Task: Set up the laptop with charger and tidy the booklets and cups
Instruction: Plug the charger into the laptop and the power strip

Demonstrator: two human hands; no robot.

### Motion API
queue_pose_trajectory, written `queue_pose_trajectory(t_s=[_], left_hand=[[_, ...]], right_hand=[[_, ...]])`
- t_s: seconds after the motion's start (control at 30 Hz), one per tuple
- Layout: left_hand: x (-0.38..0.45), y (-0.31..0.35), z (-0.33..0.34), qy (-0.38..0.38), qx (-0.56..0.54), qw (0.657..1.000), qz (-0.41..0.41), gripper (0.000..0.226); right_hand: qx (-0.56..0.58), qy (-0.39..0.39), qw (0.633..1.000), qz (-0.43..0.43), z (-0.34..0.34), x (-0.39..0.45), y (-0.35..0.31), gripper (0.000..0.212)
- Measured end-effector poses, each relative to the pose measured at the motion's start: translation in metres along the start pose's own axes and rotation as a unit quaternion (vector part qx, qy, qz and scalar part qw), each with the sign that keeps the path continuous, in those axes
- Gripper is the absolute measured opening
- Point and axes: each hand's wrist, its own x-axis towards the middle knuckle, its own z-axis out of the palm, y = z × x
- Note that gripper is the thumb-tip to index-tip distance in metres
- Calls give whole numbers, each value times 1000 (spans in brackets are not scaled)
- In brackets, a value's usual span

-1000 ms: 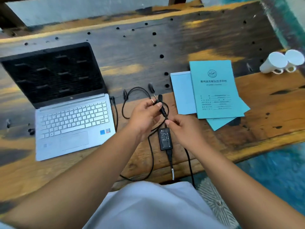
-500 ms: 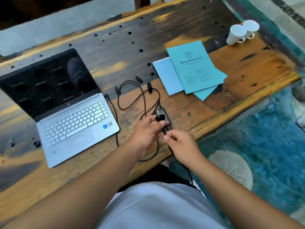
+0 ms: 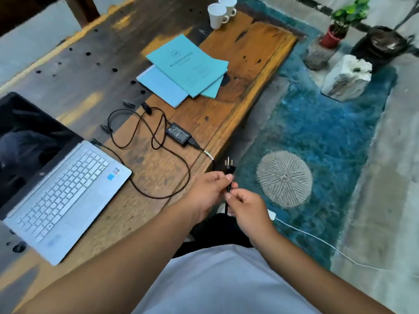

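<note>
A long wooden table (image 3: 249,55) runs from lower left to upper right, its far half dark and dotted with holes, its near half orange-brown; to its right a shaggy teal rug (image 3: 322,132) covers the floor, with a round grey ribbed cushion (image 3: 284,179) lying on it just beyond the hands. An open silver laptop (image 3: 61,186) sits on the left part of the table, screen dark, keyboard facing the person; a thin black cord (image 3: 181,159) joins its right edge and loops across the wood to the black charger brick (image 3: 178,133), which lies flat near the table's front edge. Three overlapping teal booklets (image 3: 188,69) lie fanned past the brick, toward the far end; two white cups (image 3: 221,11) stand touching at the far end of the table. On the floor beyond the rug are a pale stone block (image 3: 347,78), a small green plant in a red pot (image 3: 337,30) and a dark round object, blurred. Just off the table's front edge, both hands hold the charger's mains lead; the left hand (image 3: 208,191) is closed around the black plug (image 3: 229,168), its metal prongs pointing upward; the right hand (image 3: 247,205) pinches the lead just beneath it. A white cable (image 3: 317,239) trails across the rug.
</note>
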Motion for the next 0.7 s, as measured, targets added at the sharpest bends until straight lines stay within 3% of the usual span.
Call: queue_pose_trajectory(t_s=[0.3,0.7], left_hand=[[2,-37,75,-85,114,990,-15,23],[19,-106,219,-73,146,984,-73,27]], right_hand=[[122,55,987,92,-61,-37,53,22],[260,46,951,164,-178,-50,142,21]])
